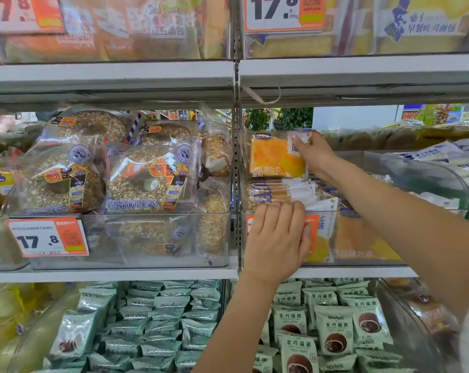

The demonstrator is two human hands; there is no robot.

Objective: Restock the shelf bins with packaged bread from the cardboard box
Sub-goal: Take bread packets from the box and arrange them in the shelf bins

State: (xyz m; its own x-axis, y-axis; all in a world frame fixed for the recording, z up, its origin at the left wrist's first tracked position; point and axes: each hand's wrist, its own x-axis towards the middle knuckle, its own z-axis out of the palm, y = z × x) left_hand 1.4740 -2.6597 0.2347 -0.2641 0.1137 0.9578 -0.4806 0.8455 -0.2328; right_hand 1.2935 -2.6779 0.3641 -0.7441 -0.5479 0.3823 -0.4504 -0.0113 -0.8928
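We seat a toast pack upright at the back of the right-hand bin.

Our right hand (312, 154) pinches the top corner of the toast pack (276, 157), thumb and fingers clamped on its clear wrapper, and holds it on edge above the flat stack (279, 191) already lying in the bin (362, 238). Our left hand (277, 238) lies on the bin's front wall, fingers together and bent over the rim, touching the stack. We judge the placing step is in hand; next the pack needs easing down and letting go so it stands or lies without toppling forward. The cardboard box is out of view.
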